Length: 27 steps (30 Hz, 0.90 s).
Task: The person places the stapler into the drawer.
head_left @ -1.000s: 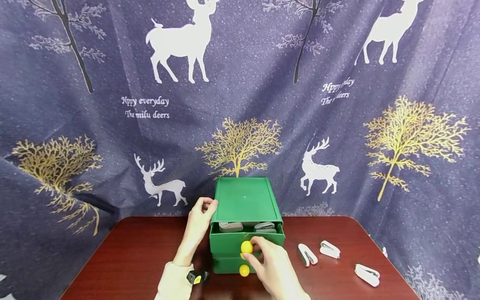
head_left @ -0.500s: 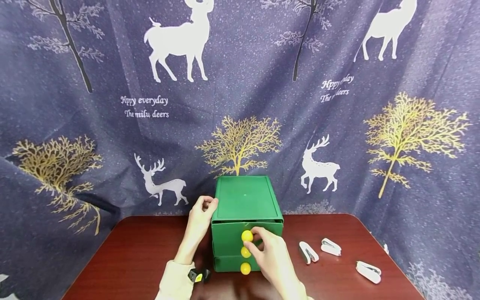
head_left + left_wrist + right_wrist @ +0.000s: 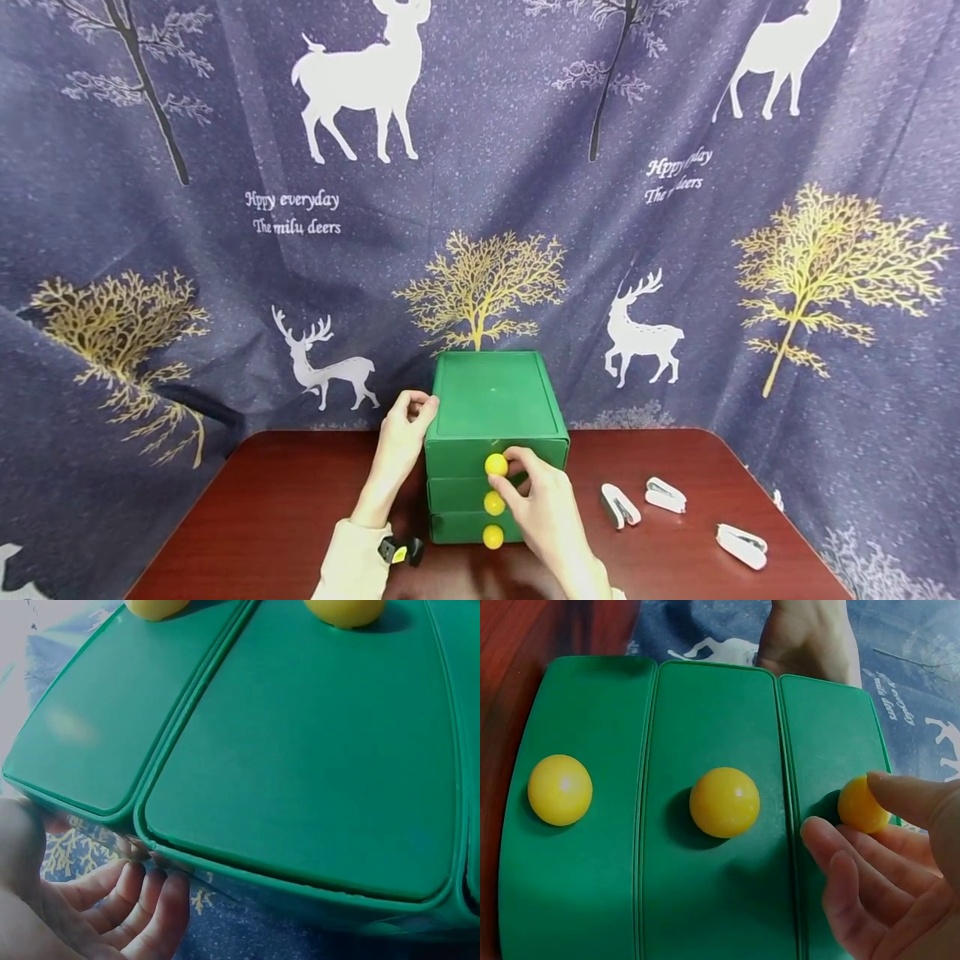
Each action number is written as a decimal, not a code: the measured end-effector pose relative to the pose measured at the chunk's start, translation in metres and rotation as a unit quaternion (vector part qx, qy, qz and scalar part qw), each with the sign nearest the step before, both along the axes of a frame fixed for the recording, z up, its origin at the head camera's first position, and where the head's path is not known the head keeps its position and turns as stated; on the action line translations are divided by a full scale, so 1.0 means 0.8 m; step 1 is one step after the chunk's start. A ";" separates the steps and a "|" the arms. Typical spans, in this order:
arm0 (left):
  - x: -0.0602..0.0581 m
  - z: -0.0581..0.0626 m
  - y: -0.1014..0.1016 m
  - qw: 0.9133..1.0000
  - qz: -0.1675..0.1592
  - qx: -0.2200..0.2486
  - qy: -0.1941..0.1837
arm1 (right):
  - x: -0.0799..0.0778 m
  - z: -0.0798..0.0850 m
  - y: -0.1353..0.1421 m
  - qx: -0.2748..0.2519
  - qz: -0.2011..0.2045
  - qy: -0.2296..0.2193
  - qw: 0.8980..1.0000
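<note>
A green three-drawer cabinet (image 3: 491, 396) stands on the table, all its drawers flush with the front. Each drawer front carries a round yellow knob. My right hand (image 3: 542, 504) pinches the top drawer's knob (image 3: 496, 465) between thumb and fingers. Below it, the middle knob (image 3: 724, 802) and the bottom knob (image 3: 560, 790) are untouched. My left hand (image 3: 403, 433) is at the cabinet's left side, with loosely bent fingers (image 3: 169, 915) resting against that wall. The drawers' contents are hidden.
Three small white staplers lie to the cabinet's right: one nearest (image 3: 620, 506), one behind it (image 3: 665, 495) and one farther right (image 3: 742, 546). A dark cloth with deer and trees (image 3: 480, 167) hangs behind the red-brown table (image 3: 300, 500).
The top drawer, which stood out with grey objects showing inside, has slid back into the cabinet. My right hand has moved forward with its knob. My left hand stays at the side.
</note>
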<state>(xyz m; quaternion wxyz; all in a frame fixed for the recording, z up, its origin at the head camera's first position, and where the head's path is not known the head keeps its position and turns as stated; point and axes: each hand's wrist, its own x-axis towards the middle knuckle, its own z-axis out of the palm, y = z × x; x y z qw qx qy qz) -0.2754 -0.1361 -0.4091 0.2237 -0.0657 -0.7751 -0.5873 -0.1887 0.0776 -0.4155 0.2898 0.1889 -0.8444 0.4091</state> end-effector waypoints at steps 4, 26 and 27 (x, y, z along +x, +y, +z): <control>-0.001 0.001 -0.001 1.000 0.003 -0.001 -0.001 | 0.000 0.002 -0.001 0.004 0.000 -0.004 1.000; 0.001 0.002 -0.001 1.000 -0.001 -0.006 -0.004 | 0.009 -0.008 0.015 0.094 -0.021 -0.092 0.991; 0.001 0.002 -0.001 1.000 -0.001 -0.004 -0.005 | 0.009 -0.009 0.014 0.101 -0.017 -0.098 0.990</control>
